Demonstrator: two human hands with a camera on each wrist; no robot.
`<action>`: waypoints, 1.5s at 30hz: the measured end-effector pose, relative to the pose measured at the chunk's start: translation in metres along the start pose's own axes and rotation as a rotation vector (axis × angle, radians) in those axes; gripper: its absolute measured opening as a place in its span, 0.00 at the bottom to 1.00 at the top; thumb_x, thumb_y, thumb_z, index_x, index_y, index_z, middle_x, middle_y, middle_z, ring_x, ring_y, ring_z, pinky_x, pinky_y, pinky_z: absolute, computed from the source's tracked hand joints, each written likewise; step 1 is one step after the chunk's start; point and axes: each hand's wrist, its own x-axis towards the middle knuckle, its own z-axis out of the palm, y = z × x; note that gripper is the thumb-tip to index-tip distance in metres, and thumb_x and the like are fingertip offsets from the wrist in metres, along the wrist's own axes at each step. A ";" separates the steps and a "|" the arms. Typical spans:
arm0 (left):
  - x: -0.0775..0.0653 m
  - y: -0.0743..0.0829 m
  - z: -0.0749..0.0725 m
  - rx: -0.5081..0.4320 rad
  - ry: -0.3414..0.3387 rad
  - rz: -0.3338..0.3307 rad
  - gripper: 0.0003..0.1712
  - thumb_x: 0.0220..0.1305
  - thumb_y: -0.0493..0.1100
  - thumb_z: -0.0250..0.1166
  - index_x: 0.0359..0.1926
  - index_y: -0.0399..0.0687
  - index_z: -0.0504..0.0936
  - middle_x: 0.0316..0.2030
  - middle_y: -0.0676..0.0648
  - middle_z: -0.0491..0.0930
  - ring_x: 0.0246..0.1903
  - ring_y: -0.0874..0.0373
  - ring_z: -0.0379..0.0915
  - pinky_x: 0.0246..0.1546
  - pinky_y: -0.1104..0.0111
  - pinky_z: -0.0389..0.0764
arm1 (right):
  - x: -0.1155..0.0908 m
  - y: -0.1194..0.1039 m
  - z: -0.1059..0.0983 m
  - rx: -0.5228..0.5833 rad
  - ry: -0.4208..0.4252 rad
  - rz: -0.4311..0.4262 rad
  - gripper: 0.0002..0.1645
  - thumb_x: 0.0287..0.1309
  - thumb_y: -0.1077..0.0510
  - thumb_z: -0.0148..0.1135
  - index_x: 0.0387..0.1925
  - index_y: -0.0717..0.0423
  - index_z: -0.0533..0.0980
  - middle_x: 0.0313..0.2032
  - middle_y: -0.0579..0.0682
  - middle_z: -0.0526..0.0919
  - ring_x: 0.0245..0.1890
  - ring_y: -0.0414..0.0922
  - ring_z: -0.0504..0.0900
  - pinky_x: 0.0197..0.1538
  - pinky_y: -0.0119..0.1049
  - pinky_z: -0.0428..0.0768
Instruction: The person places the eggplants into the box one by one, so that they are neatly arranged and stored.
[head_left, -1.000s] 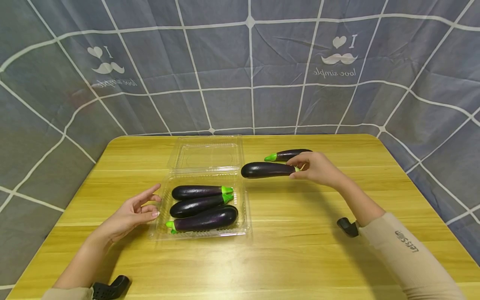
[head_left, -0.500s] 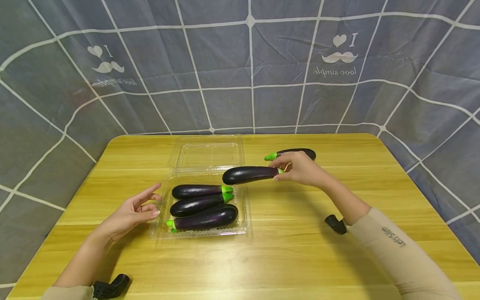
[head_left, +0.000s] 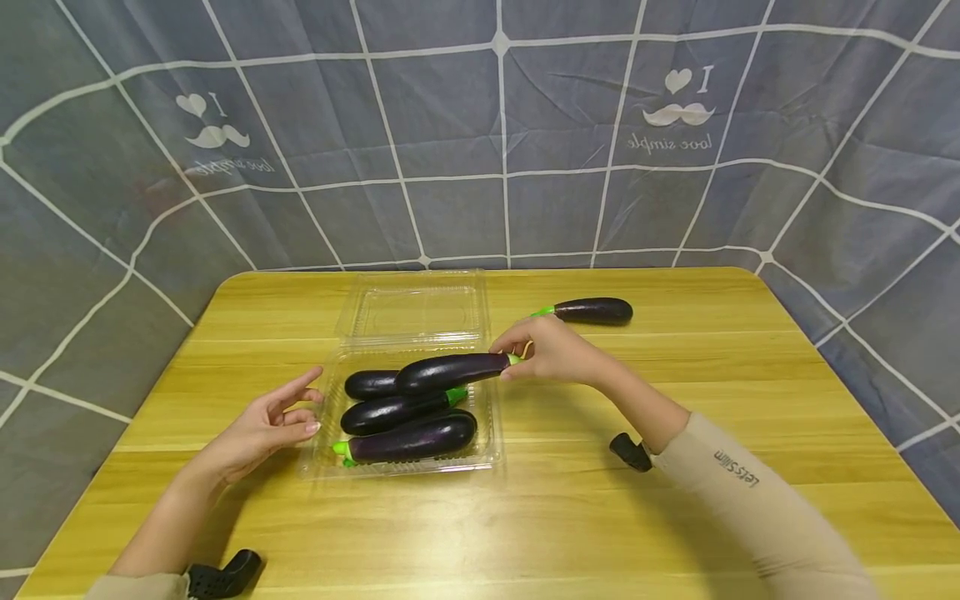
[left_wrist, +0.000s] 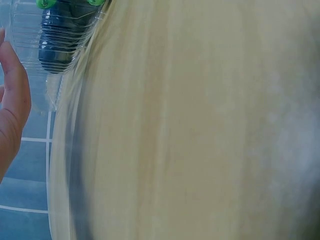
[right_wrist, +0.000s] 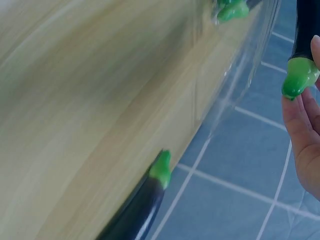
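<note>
My right hand (head_left: 553, 352) pinches an eggplant (head_left: 450, 372) by its green stem end, holding it level above the back part of a clear plastic clamshell box (head_left: 486, 454). In the right wrist view the held eggplant's green cap (right_wrist: 300, 75) shows between thumb and fingers. Three more eggplants lie side by side in the box; the front one (head_left: 412, 437) has its stem to the left, and the rear one (head_left: 369, 384) is partly covered by the held one. Beside the box's left wall, my left hand (head_left: 272, 422) stays with fingers loosely extended, fingertips close to the rim.
Another eggplant (head_left: 596, 311) lies on the wooden table (head_left: 585, 508) at the back right, stem to the left. The box's transparent lid (head_left: 418, 308) is folded back flat behind it. A grey gridded curtain (head_left: 450, 125) hangs around the table's far side.
My right hand has carried the eggplant leftward and slightly nearer, from beside the box to over it. The eggplant at the back right is now more exposed. My left hand has stayed put.
</note>
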 end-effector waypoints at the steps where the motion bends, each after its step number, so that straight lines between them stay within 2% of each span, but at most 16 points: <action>1: 0.000 0.000 0.000 -0.003 -0.001 -0.001 0.43 0.62 0.24 0.53 0.73 0.42 0.44 0.50 0.46 0.64 0.36 0.67 0.72 0.40 0.75 0.77 | 0.002 -0.001 0.003 -0.003 -0.010 -0.006 0.18 0.45 0.61 0.73 0.41 0.58 0.83 0.36 0.48 0.82 0.33 0.42 0.76 0.35 0.29 0.78; 6: 0.000 -0.002 -0.001 -0.020 -0.014 0.010 0.43 0.62 0.23 0.53 0.73 0.43 0.44 0.50 0.48 0.64 0.37 0.67 0.73 0.41 0.75 0.77 | 0.012 -0.007 0.013 -0.032 -0.044 -0.050 0.17 0.45 0.60 0.73 0.41 0.58 0.83 0.34 0.47 0.82 0.32 0.41 0.76 0.36 0.29 0.77; 10: 0.000 -0.004 -0.001 0.009 -0.004 -0.003 0.43 0.62 0.24 0.53 0.73 0.42 0.43 0.50 0.49 0.64 0.37 0.68 0.73 0.40 0.76 0.77 | 0.018 -0.011 0.018 -0.027 -0.053 -0.083 0.17 0.44 0.60 0.73 0.40 0.58 0.83 0.34 0.47 0.82 0.31 0.40 0.75 0.35 0.29 0.77; 21: 0.001 -0.004 -0.001 0.018 0.014 -0.010 0.43 0.62 0.24 0.54 0.73 0.44 0.45 0.50 0.49 0.64 0.36 0.68 0.72 0.40 0.76 0.77 | 0.026 -0.018 0.030 -0.023 -0.086 -0.090 0.17 0.44 0.59 0.73 0.40 0.58 0.83 0.32 0.46 0.82 0.31 0.38 0.75 0.36 0.25 0.76; 30: 0.001 -0.003 -0.001 0.029 0.014 -0.020 0.43 0.62 0.24 0.54 0.73 0.41 0.42 0.49 0.49 0.64 0.37 0.68 0.73 0.39 0.76 0.77 | 0.033 -0.024 0.037 -0.031 -0.119 -0.098 0.18 0.45 0.57 0.73 0.40 0.59 0.83 0.31 0.46 0.82 0.32 0.42 0.77 0.37 0.25 0.75; 38: 0.001 -0.001 0.000 -0.041 -0.026 0.025 0.42 0.62 0.22 0.52 0.73 0.45 0.46 0.49 0.49 0.65 0.38 0.67 0.73 0.40 0.75 0.77 | 0.037 -0.026 0.046 -0.006 -0.145 -0.077 0.18 0.46 0.57 0.72 0.41 0.58 0.82 0.31 0.46 0.81 0.31 0.39 0.75 0.36 0.26 0.74; 45: 0.001 0.000 0.000 -0.067 -0.040 0.033 0.42 0.62 0.22 0.51 0.73 0.48 0.48 0.49 0.50 0.65 0.38 0.67 0.73 0.41 0.74 0.77 | 0.039 -0.024 0.051 -0.007 -0.155 -0.077 0.18 0.47 0.57 0.72 0.42 0.59 0.82 0.32 0.46 0.82 0.31 0.38 0.76 0.36 0.25 0.74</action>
